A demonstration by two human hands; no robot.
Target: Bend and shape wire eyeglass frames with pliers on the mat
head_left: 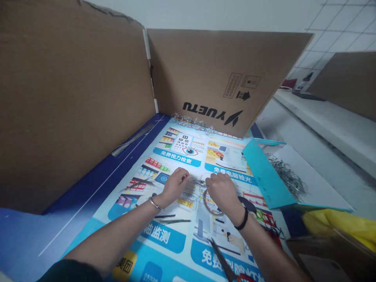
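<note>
My left hand (pixel 175 185) and my right hand (pixel 221 190) meet over a printed blue poster (pixel 164 235) that covers the table. Both hands have their fingers pinched together on a small thin metal piece (pixel 198 182) held between them. A thin wire ring (pixel 209 203) hangs or lies just below my right hand. My left wrist wears a silver bracelet, my right wrist a black band.
Tall cardboard walls (pixel 73 98) stand at the left and back. A pile of small metal parts (pixel 288 176) lies in an open teal box (pixel 266 176) at the right. Scissors (pixel 225 264) lie near the front edge. A yellow bag (pixel 337 225) sits at right.
</note>
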